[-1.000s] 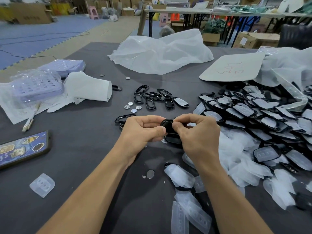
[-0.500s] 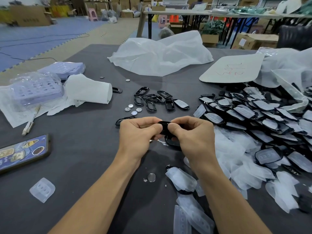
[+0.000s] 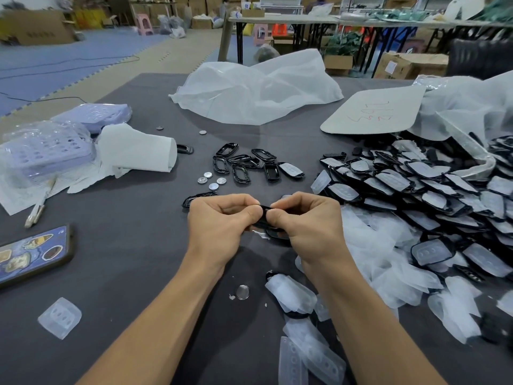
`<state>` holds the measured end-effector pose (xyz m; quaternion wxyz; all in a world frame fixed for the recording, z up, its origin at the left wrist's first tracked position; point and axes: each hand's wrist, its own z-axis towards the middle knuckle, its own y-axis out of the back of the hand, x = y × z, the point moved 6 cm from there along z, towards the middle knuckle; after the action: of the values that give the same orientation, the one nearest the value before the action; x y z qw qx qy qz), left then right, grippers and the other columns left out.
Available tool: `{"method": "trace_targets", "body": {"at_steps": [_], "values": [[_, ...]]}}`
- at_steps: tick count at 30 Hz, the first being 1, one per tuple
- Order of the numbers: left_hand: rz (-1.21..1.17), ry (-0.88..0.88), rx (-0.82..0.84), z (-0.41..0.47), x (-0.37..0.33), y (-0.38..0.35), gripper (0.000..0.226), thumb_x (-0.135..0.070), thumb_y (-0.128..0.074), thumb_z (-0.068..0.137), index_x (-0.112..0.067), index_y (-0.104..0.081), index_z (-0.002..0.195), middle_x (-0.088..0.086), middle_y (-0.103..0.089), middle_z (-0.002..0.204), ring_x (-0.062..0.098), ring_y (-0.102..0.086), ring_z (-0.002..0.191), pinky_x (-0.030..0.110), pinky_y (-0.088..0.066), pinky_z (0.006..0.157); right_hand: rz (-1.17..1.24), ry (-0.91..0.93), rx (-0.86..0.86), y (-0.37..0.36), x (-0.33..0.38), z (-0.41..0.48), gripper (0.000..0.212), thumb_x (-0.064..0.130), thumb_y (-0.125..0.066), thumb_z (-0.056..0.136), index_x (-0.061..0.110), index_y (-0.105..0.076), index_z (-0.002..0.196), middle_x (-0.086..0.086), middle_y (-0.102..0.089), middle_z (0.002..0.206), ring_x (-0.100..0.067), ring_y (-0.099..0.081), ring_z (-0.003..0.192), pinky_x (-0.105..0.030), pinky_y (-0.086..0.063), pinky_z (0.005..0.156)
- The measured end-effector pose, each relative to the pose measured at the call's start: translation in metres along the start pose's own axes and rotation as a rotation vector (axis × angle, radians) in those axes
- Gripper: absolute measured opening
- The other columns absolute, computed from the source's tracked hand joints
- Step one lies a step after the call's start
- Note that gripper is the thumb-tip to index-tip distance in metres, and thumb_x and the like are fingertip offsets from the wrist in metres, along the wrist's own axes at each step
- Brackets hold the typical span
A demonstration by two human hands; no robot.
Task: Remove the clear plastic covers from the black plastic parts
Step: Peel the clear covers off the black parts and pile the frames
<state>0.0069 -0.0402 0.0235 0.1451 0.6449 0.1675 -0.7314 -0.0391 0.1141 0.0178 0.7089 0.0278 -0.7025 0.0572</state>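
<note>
Bridging left hand (image 3: 222, 221) and right hand (image 3: 308, 224) fingers (image 3: 277, 218): black part (image 3: 267, 209).

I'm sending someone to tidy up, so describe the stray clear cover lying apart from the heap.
On the grey table, find the phone with stickers at the left edge. Just nearer the person lies one clear cover with three dimples. Unlike the covers heaped on the right, it sits alone, left of the left forearm.

Phone (image 3: 33, 252) lies left, covered parts (image 3: 416, 184) right, on the table (image 3: 133, 273).
</note>
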Motion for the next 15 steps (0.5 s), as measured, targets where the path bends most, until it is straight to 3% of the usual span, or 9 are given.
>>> {"method": "trace_targets", "body": {"at_steps": [3, 5, 8, 12, 15], "values": [[0.023, -0.018, -0.060, 0.000, 0.001, 0.004, 0.016, -0.008, -0.086, 0.069, -0.023, -0.082, 0.070, 0.005, -0.078, 0.072, 0.022, -0.073, 0.068, 0.038, -0.061, 0.070, 0.023, -0.041, 0.007, -0.002, -0.002, 0.002, 0.024, -0.002, -0.082, 0.071, 0.019, -0.076, 0.061, 0.001, -0.070, 0.062, -0.015, -0.064, 0.059, -0.029, -0.053, 0.057], [0.022, -0.034, -0.089, 0.001, 0.001, 0.005, 0.011, -0.015, -0.084, 0.067, -0.024, -0.082, 0.073, 0.006, -0.079, 0.073, 0.027, -0.076, 0.071, 0.045, -0.062, 0.073, 0.002, -0.038, 0.017, -0.005, -0.001, 0.000, 0.016, 0.008, -0.082, 0.073, 0.022, -0.077, 0.065, -0.001, -0.071, 0.063, -0.014, -0.064, 0.058, -0.029, -0.056, 0.058], [-0.013, -0.060, -0.101, 0.002, 0.000, 0.006, 0.011, -0.014, -0.082, 0.069, -0.023, -0.082, 0.075, 0.004, -0.079, 0.074, 0.023, -0.076, 0.070, 0.038, -0.063, 0.071, -0.032, 0.020, 0.044, -0.009, 0.004, -0.004, 0.008, 0.020, -0.076, 0.076, 0.025, -0.077, 0.071, -0.003, -0.070, 0.060, -0.014, -0.063, 0.051, -0.029, -0.054, 0.055], [-0.020, -0.070, -0.106, 0.000, 0.000, 0.002, 0.015, -0.011, -0.083, 0.074, -0.025, -0.082, 0.078, 0.003, -0.079, 0.075, 0.016, -0.074, 0.067, 0.030, -0.060, 0.066, -0.064, 0.083, 0.005, -0.005, 0.010, -0.005, 0.015, 0.013, -0.076, 0.086, 0.022, -0.077, 0.074, -0.011, -0.070, 0.061, -0.017, -0.060, 0.047, -0.034, -0.052, 0.053], [-0.042, -0.024, 0.003, 0.002, 0.001, -0.003, 0.022, -0.001, -0.079, 0.083, -0.022, -0.082, 0.083, 0.008, -0.080, 0.079, 0.017, -0.073, 0.067, 0.026, -0.059, 0.065, -0.086, 0.113, -0.024, -0.002, 0.014, -0.006, 0.019, 0.008, -0.075, 0.089, 0.016, -0.076, 0.072, -0.012, -0.071, 0.061, -0.018, -0.059, 0.045, -0.032, -0.052, 0.049]]}}
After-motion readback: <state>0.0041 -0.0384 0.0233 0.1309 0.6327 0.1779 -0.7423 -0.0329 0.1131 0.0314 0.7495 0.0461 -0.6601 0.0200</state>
